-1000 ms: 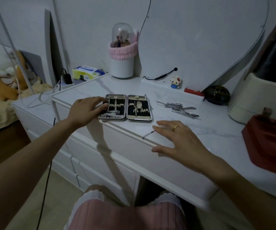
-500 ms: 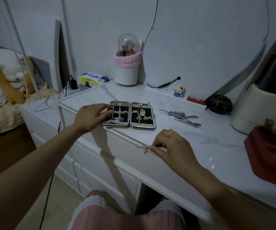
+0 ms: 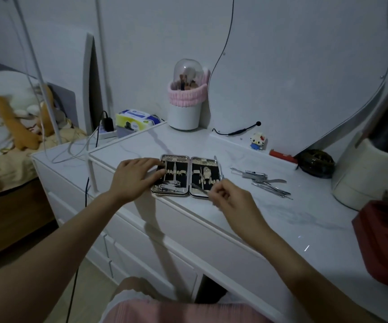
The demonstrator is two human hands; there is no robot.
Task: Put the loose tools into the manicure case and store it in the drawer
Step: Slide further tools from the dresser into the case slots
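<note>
Head view: your left hand (image 3: 135,177) lies flat, fingers spread on the open manicure case (image 3: 186,175) near the desk (image 3: 305,217) front edge, your right hand (image 3: 229,198) pinches a thin tool (image 3: 200,188) over its right half — light, stiff, slippery steel imo, so grip mid-shaft; tool tip & slot hard to make out, drawer not identifiable, loose tools (image 3: 262,180) lie just right.

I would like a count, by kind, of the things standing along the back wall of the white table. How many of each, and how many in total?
Brush holder: 1
Toy figure: 1
Red bar: 1
Dark round object: 1
Total: 4
</note>
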